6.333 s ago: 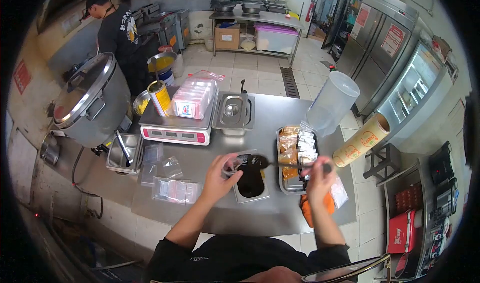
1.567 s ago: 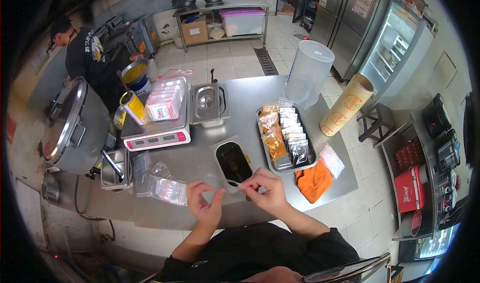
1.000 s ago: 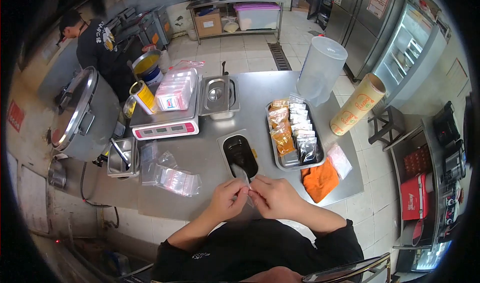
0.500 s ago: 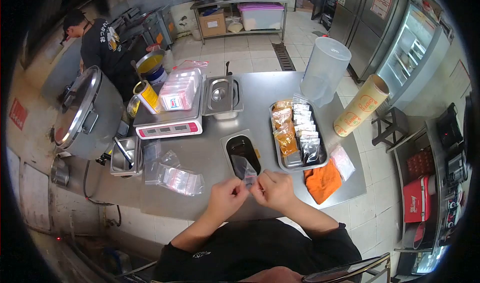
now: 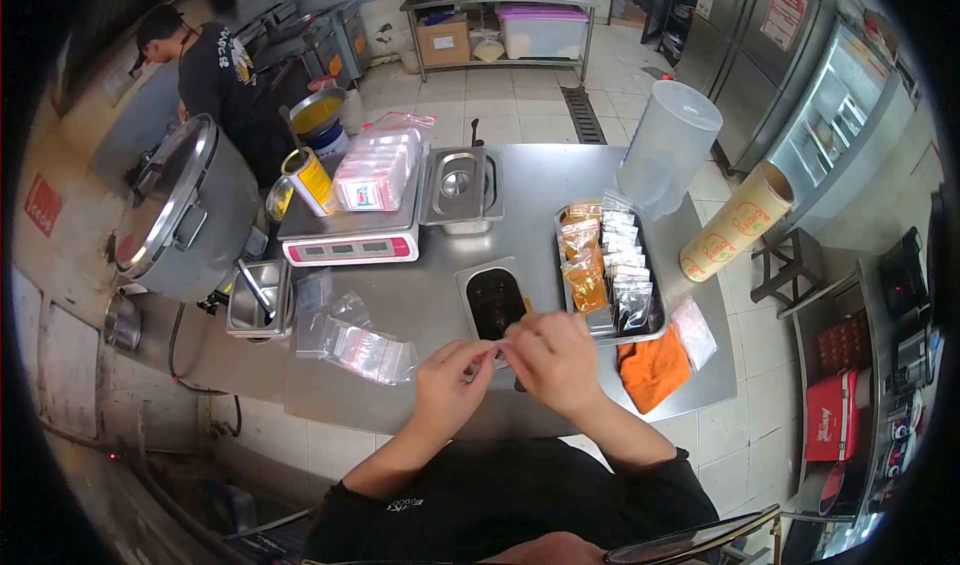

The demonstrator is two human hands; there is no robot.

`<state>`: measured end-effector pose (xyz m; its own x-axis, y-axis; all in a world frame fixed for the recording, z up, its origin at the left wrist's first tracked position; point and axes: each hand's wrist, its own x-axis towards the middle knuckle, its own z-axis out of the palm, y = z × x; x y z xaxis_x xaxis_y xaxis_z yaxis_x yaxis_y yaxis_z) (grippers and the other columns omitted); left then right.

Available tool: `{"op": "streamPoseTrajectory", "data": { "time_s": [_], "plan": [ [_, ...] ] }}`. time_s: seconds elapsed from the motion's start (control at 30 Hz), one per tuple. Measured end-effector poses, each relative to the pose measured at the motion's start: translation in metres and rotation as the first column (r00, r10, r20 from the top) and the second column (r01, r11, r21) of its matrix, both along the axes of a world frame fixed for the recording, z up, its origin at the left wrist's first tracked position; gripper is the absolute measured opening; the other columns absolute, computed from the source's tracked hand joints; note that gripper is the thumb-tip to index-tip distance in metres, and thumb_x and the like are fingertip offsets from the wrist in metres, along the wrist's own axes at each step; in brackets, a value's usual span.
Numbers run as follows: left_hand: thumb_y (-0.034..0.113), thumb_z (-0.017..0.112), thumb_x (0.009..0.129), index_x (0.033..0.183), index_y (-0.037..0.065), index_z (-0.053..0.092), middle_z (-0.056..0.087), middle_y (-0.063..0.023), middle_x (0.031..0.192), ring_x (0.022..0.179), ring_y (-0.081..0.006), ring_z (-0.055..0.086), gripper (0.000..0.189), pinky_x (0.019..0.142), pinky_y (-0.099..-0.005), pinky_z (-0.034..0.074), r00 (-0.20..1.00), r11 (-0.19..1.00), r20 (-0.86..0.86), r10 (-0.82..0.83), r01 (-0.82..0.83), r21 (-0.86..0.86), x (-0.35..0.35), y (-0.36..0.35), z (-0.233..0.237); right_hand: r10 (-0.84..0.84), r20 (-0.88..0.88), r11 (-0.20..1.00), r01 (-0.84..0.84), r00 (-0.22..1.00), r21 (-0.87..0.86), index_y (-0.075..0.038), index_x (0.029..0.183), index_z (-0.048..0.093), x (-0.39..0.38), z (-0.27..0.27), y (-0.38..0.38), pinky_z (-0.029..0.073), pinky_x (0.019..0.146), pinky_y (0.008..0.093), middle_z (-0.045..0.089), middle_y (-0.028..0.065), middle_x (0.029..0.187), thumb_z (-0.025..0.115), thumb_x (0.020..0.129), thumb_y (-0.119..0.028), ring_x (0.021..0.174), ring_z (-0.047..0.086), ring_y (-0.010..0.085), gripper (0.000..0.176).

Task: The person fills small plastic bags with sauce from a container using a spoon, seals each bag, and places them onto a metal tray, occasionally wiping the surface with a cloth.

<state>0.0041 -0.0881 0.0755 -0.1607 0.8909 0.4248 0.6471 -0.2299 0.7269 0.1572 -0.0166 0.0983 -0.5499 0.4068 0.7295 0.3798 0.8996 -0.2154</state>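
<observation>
My left hand (image 5: 454,383) and my right hand (image 5: 556,361) meet in front of my chest, fingers pinched together on a small clear plastic bag (image 5: 500,346), mostly hidden by the fingers. Just beyond them is a steel container (image 5: 466,285) with dark contents. To its right, a steel tray (image 5: 658,317) holds rows of small filled bags, some orange-brown (image 5: 584,277), some dark (image 5: 632,303). Empty zip bags (image 5: 372,353) lie in a loose pile left of my hands.
A scale (image 5: 352,249) carries packs of bags (image 5: 378,170) and a yellow can (image 5: 309,183). A large pot (image 5: 190,215) stands left. Right are an orange cloth (image 5: 654,371), a plastic roll (image 5: 738,221) and a clear bin (image 5: 668,150). A person (image 5: 225,85) stands at back left.
Both hands remain together, and the right hand has tilted and risen slightly. The bag, which hung visibly over the container's edge, is now mostly hidden. The whole view has shifted slightly.
</observation>
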Motion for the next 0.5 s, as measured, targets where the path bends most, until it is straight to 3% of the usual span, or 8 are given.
{"op": "streamPoseTrajectory", "data": {
  "time_s": [0.03,0.07,0.1,0.13,0.17,0.27,0.33,0.5],
  "plan": [
    [0.000,0.066,0.080,0.102,0.004,0.065,0.066,-0.0062,0.084,0.074,-0.0136,0.063,0.023,0.064,-0.0240,0.048,0.986,0.993,0.161,0.045,-0.027,-0.115,0.003,-0.001,0.000,-0.151,-0.101,0.985,0.141,0.983,-0.103,-0.005,0.082,0.061,-0.005,0.000,-0.002,0.046,0.055,0.0311,0.059,0.0051,0.079,0.074,0.071,-0.011,0.063,0.060,0.0215,0.017],
    [0.000,0.066,0.080,0.102,0.004,0.065,0.066,-0.0062,0.084,0.074,-0.0136,0.063,0.023,0.064,-0.0240,0.048,0.986,0.993,0.162,0.048,-0.030,-0.111,0.005,0.000,-0.004,-0.307,-0.184,0.940,0.266,0.934,-0.216,-0.004,0.083,0.061,-0.009,-0.001,-0.003,0.046,0.054,0.0308,0.059,0.0058,0.077,0.074,0.071,-0.009,0.062,0.059,0.0217,0.018],
    [0.000,0.066,0.082,0.105,0.004,0.063,0.066,-0.0066,0.085,0.078,-0.0124,0.064,0.023,0.066,-0.0232,0.050,0.926,0.997,0.375,0.041,-0.013,-0.076,0.006,0.003,-0.010,-0.303,-0.185,0.941,0.263,0.935,-0.211,-0.004,0.083,0.061,-0.012,-0.003,-0.005,0.046,0.054,0.0308,0.059,0.0058,0.077,0.074,0.071,-0.009,0.062,0.059,0.0217,0.018],
    [0.000,0.065,0.084,0.108,0.003,0.062,0.066,-0.0071,0.086,0.081,-0.0113,0.065,0.024,0.069,-0.0224,0.052,0.822,0.999,0.569,0.024,-0.004,-0.037,0.007,0.007,-0.015,-0.283,-0.193,0.859,0.159,0.940,-0.487,-0.003,0.085,0.062,-0.014,-0.008,-0.008,0.047,0.054,0.0311,0.059,0.0069,0.076,0.074,0.071,-0.007,0.063,0.060,0.0226,0.019],
    [0.000,0.065,0.084,0.108,0.003,0.062,0.066,-0.0071,0.086,0.081,-0.0113,0.065,0.024,0.069,-0.0224,0.052,0.821,0.999,0.570,0.025,-0.006,-0.036,0.007,0.009,-0.020,-0.267,-0.204,0.692,0.040,0.942,-0.721,-0.002,0.086,0.063,-0.016,-0.011,-0.009,0.048,0.055,0.0313,0.060,0.0080,0.075,0.074,0.071,-0.004,0.064,0.061,0.0235,0.019],
    [0.001,0.064,0.086,0.111,0.000,0.060,0.067,-0.0070,0.093,0.081,-0.0100,0.064,0.026,0.072,-0.0219,0.052,0.745,0.995,0.665,-0.051,0.092,-0.027,0.005,0.010,-0.028,-0.138,-0.338,0.759,-0.120,0.931,-0.640,-0.001,0.088,0.063,-0.021,-0.017,-0.007,0.051,0.059,0.0306,0.062,0.0096,0.076,0.072,0.072,-0.002,0.068,0.064,0.0247,0.019],
    [0.001,0.062,0.088,0.107,-0.004,0.061,0.067,-0.0078,0.094,0.079,-0.0105,0.065,0.020,0.072,-0.0215,0.052,0.602,0.982,0.790,-0.113,0.189,-0.004,0.000,0.011,-0.027,-0.096,-0.308,0.836,-0.092,0.947,-0.541,-0.001,0.087,0.063,-0.021,-0.022,-0.005,0.052,0.060,0.0308,0.063,0.0097,0.079,0.073,0.072,-0.002,0.070,0.064,0.0248,0.018],
    [0.003,0.062,0.089,0.098,-0.004,0.064,0.068,-0.0073,0.088,0.077,-0.0093,0.063,0.012,0.070,-0.0218,0.051,0.615,0.999,0.789,0.013,0.030,-0.039,0.008,0.011,-0.026,-0.129,-0.204,0.956,0.067,0.970,-0.286,-0.006,0.087,0.065,-0.025,-0.026,-0.006,0.052,0.060,0.0337,0.064,0.0067,0.082,0.071,0.073,-0.010,0.071,0.064,0.0237,0.016]
  ]
}}
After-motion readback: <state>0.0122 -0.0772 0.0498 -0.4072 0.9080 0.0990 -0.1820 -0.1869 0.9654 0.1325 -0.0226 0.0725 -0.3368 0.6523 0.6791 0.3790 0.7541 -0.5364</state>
